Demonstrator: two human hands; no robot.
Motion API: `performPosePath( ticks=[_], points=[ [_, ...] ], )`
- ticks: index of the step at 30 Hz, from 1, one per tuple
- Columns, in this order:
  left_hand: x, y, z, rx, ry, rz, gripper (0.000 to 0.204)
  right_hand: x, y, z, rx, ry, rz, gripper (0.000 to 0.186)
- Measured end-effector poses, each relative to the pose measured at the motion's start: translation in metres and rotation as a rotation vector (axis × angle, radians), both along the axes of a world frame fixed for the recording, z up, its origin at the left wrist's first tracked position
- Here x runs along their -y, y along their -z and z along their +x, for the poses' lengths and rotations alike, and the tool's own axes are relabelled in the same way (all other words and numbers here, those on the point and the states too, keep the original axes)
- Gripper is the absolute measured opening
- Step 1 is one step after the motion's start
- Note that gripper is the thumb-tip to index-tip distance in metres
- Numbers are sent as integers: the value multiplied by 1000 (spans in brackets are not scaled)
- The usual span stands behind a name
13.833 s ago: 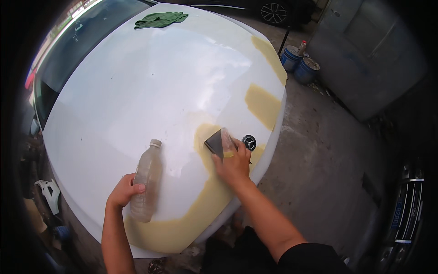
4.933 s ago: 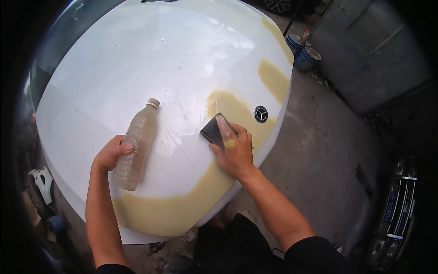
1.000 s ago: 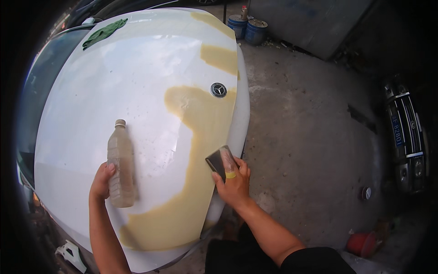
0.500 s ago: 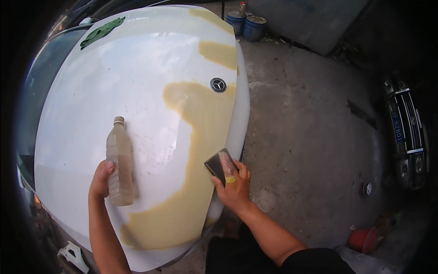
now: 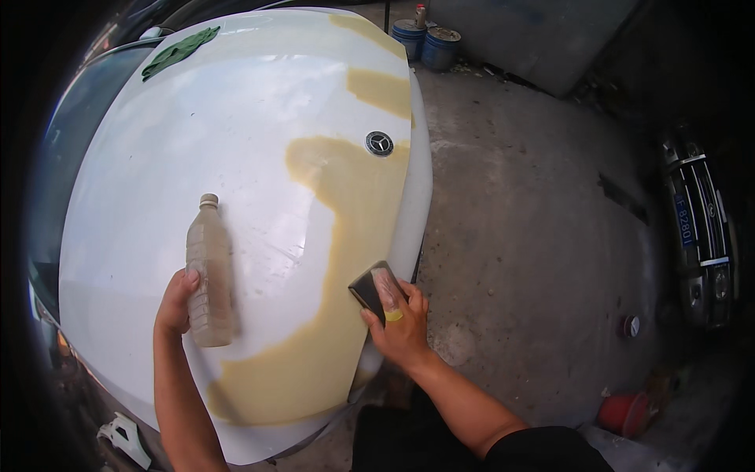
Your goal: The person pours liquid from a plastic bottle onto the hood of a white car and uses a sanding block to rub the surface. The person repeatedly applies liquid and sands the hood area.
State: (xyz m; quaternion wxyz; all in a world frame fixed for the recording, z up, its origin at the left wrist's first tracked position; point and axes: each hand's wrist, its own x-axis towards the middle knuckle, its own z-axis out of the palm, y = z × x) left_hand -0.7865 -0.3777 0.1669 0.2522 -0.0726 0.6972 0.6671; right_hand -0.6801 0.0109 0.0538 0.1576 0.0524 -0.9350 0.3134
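"White hood (image 5: 244, 118) ahead, windshield (image 5: 94, 126) along its left edge! Left hand (image 5: 176, 305)?"
"Fingers wrapped round the cloudy bottle (image 5: 210, 275), over the hood's nearer half, cap toward the far edge."
"And the dark block (image 5: 368, 286)?"
"At the front edge, just up-left of the right hand (image 5: 403, 326), clamped by thumb and fingers (yellow band (image 5: 394, 315) on one), long axis apparently slanting into the palm."
"Changes?"
"Five seconds ago it sat near the emblem (image 5: 379, 143); now, well apart!"

Fisheye view from head, downward onto white hood (image 5: 263, 208)
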Motion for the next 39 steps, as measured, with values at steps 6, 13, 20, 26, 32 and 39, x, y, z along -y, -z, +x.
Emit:
performPosePath(
  ticks=[6, 13, 20, 26, 32, 39],
  points=[
    [-7, 18, -2, -102, -91, -20, 70, -35, -9, -123, -86, 109, -49, 77],
    [-18, -2, -20, -530, -487, -102, 63, -21, 22, -62, -100, 11, -95, 76],
    [-26, -18, -36, -883, -706, -287, 69, -25, 1, -127, -104, 47, -93, 77],
    [-37, 1, -31, -947, -827, -378, 82, -26, -4, -124, -122, 32, -67, 76],
    [-42, -16, -25, -875, -811, -425, 81, -7, 6, -47, -121, -43, -52, 75],
    [-44, -53, -21, -305, -886, -240, 69, -36, -14, -165, -66, 78, -61, 78]
  ],
)
